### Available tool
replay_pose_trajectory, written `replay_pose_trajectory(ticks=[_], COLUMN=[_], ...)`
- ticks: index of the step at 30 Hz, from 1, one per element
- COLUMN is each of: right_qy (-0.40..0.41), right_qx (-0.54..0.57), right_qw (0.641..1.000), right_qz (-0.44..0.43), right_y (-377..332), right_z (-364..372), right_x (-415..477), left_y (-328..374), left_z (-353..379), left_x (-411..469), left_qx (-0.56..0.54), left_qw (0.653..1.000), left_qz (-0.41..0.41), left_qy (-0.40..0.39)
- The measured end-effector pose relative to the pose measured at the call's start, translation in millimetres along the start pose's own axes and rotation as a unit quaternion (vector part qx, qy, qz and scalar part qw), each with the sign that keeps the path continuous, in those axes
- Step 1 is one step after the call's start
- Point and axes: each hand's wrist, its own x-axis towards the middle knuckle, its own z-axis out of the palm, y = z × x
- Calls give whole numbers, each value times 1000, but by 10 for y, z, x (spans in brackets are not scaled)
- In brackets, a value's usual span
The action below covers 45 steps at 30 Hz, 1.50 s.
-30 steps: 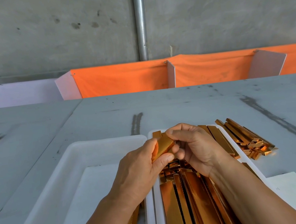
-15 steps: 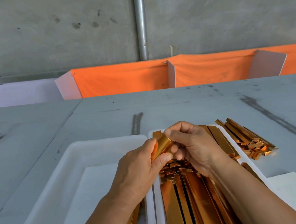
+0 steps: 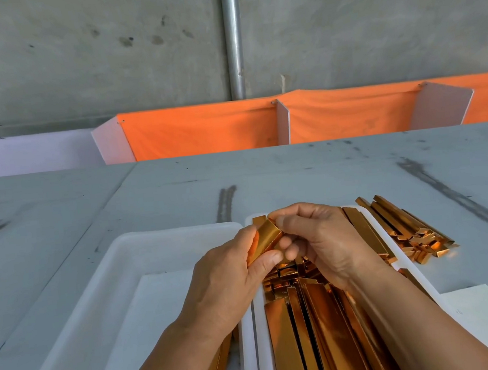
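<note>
I see the gold card strip held above the white tray of strips, its long axis slanting near-left to far-right. The left hand pinches its near end, the right hand its far end.

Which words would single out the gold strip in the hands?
On the grey table, the right white tray holds gold strips. Above its far end, the left hand and right hand pinch one strip. Only it is lifted off the pile.
</note>
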Motion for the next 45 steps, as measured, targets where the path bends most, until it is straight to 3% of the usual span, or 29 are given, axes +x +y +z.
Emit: replay_pose_trajectory(ticks=[15,25,36,45], right_qy=[13,11,78,38], right_qx=[-11,-54,-132,-88], right_qw=[1000,997,982,993], right_qz=[5,-60,-112,-67], right_y=[16,42,94,80], right_z=[20,91,132,127], right_x=[-2,-56,-49,-58], left_y=[3,-7,10,25], left_z=[-28,13,84,71], left_x=[4,13,21,20], left_qx=[67,103,134,124], left_qw=[998,993,989,990], left_qz=[14,-8,-29,-28], left_qy=[10,63,58,54])
